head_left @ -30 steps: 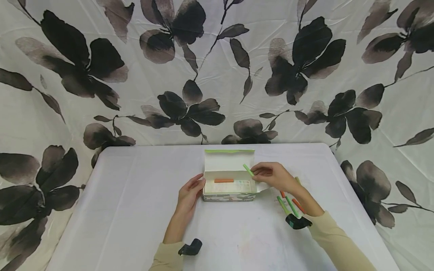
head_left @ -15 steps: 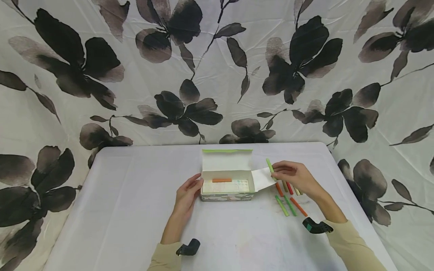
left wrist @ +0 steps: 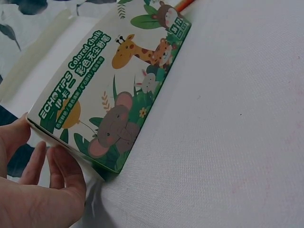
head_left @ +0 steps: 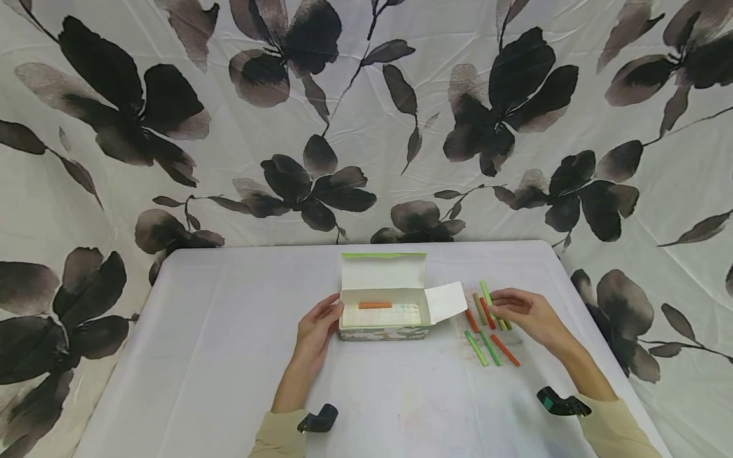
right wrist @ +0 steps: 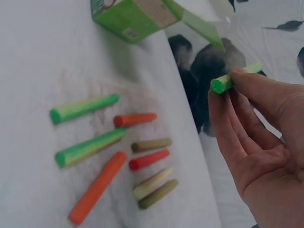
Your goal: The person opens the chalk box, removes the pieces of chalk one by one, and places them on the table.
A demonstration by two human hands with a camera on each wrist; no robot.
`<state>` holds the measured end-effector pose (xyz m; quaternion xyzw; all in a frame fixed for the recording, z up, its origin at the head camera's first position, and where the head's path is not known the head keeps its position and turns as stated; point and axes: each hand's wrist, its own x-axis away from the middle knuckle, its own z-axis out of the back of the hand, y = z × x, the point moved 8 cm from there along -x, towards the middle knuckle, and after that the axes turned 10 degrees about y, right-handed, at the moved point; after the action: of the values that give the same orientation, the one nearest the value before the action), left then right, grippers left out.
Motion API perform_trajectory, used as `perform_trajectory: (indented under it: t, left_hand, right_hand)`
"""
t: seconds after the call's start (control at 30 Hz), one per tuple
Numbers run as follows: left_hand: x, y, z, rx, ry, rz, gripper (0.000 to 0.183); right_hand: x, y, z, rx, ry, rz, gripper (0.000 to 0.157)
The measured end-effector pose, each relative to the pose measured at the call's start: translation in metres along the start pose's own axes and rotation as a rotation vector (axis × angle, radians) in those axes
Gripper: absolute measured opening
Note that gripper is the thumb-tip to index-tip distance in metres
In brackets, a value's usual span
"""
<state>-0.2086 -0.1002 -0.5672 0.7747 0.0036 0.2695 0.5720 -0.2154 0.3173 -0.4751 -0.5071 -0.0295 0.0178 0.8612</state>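
Note:
My left hand (head_left: 316,323) rests its fingertips and thumb against the left end of a coloured-chalk box (left wrist: 116,90), whose front carries cartoon animals. The box's lid stands up at the back and its right end flap (head_left: 446,301) is folded out. Inside lies one orange chalk stick (head_left: 375,305) on a printed surface. To the right, my right hand (head_left: 529,316) pinches a green chalk stick (right wrist: 221,85) between thumb and fingertips, above the table. Below it and to its left lie several loose chalk sticks, among them a red one (right wrist: 149,159) and a long orange one (right wrist: 99,187).
A white cloth covers the table (head_left: 240,299), with faint chalk smudges near the loose sticks. Two green chalk sticks (head_left: 476,348) lie nearest the front. Behind the table hangs a floral curtain (head_left: 366,127). A black wrist camera (head_left: 564,402) sits on the right sleeve.
My right hand has carried the green chalk stick rightward from over the box, past the end flap, to the loose sticks. My left hand stays at the box.

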Motion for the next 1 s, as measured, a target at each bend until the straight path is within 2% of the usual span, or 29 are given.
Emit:
perform_trajectory:
  t: [0.37,0.63,0.87,1.0]
  left_hand:
    - [0.000,0.000,0.001,-0.013,-0.011,0.004,0.046]
    - [0.000,-0.001,0.000,-0.008,-0.007,0.001,0.044]
    - [-0.003,-0.002,0.001,0.012,0.001,0.002,0.043]
    - [-0.002,-0.002,0.001,0.016,0.005,0.005,0.043]
  right_hand:
    - [0.023,0.042,0.011,0.036,0.012,-0.084,0.047]
    - [0.038,0.072,0.016,0.096,-0.013,-0.102,0.042]
    - [0.046,0.082,0.012,0.215,-0.065,-0.043,0.033]
    - [0.046,0.079,0.009,0.246,-0.052,-0.004,0.028]
